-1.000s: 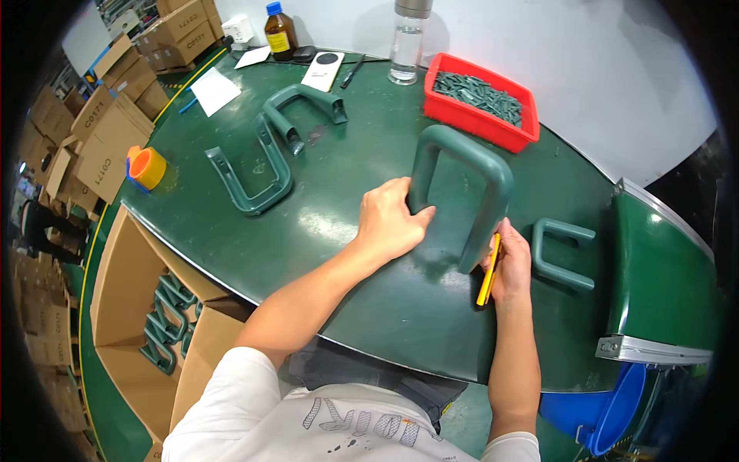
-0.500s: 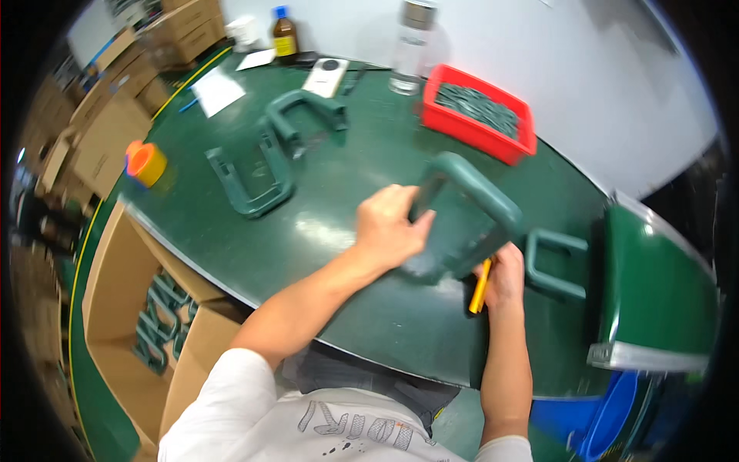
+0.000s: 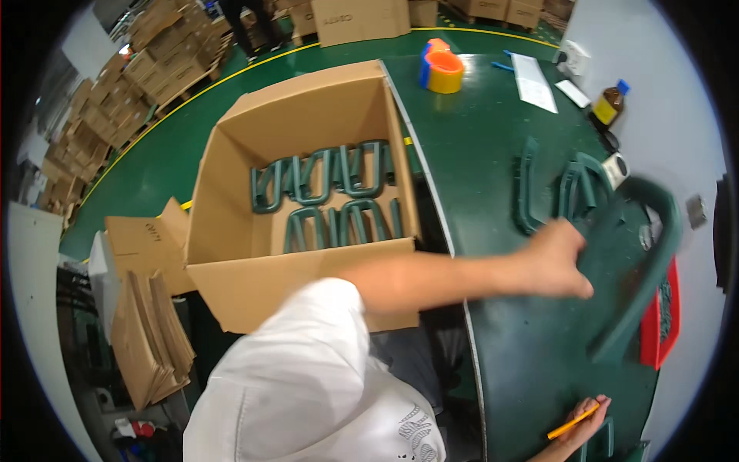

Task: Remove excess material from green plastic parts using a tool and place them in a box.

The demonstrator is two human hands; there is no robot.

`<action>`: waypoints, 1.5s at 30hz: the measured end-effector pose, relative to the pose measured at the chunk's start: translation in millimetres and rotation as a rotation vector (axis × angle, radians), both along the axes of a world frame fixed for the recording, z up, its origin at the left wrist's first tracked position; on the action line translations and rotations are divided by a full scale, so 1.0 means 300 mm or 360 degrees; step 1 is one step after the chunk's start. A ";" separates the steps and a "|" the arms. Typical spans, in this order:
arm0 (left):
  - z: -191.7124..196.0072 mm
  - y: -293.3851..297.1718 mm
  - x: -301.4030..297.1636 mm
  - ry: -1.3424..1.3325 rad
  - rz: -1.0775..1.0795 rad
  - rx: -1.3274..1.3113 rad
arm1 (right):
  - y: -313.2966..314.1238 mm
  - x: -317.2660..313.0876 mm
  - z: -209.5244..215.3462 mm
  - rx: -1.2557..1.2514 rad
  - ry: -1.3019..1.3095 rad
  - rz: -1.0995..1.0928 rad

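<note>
Both hands are at work on the right of the view: the left hand (image 3: 558,258) reaches across from the white sleeve and closes around one leg of a large green U-shaped handle (image 3: 643,262), which it holds lifted and tilted above the green tabletop (image 3: 477,154), blurred with motion. Half a second ago that handle sat lower in front of the person with the view square on the tabletop; since then the view has swung to the person's left and the handle is up off the surface.

Far left, stacks of flattened cardboard (image 3: 150,339) lean on the floor. Next comes an open cardboard box (image 3: 300,192) beside the tabletop's edge, holding two rows of green handles (image 3: 339,192) laid flat; only part of this box showed before.

Further right, on the tabletop, an orange and blue tape roll (image 3: 440,69) sits near the far edge, with a sheet of paper (image 3: 533,81) and a brown bottle (image 3: 608,108) beyond it. Two more green handles (image 3: 558,192) lie just behind the left hand. A red tray (image 3: 668,316) shows past the lifted handle, partly hidden by it.

At the bottom right, the right hand (image 3: 581,423) rests on the tabletop, fingers closed on a yellow pencil-like tool (image 3: 573,422), as before.
</note>
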State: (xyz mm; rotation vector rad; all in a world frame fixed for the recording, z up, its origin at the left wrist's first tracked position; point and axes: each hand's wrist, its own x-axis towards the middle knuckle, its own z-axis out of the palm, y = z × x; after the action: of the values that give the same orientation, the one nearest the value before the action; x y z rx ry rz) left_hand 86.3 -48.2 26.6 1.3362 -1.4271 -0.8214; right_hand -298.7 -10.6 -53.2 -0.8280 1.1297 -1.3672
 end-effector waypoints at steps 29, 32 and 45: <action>-0.451 0.965 1.292 -0.2067 0.0831 0.2335 | 0.022 0.051 0.053 -0.0127 0.0463 -0.0036; -0.442 0.926 1.328 -0.2276 0.1010 0.1998 | 0.023 0.058 0.054 -0.0162 0.0511 -0.0036; -0.705 0.986 1.360 -0.1918 0.0064 0.0881 | 0.024 0.115 0.075 -0.0228 0.0692 -0.0083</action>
State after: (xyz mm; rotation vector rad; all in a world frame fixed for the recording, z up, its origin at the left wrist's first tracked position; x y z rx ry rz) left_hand 494.4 247.6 -184.9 2.5107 -2.1135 -0.3322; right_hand -264.3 -3.4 -30.7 -1.2492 1.4020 -1.3587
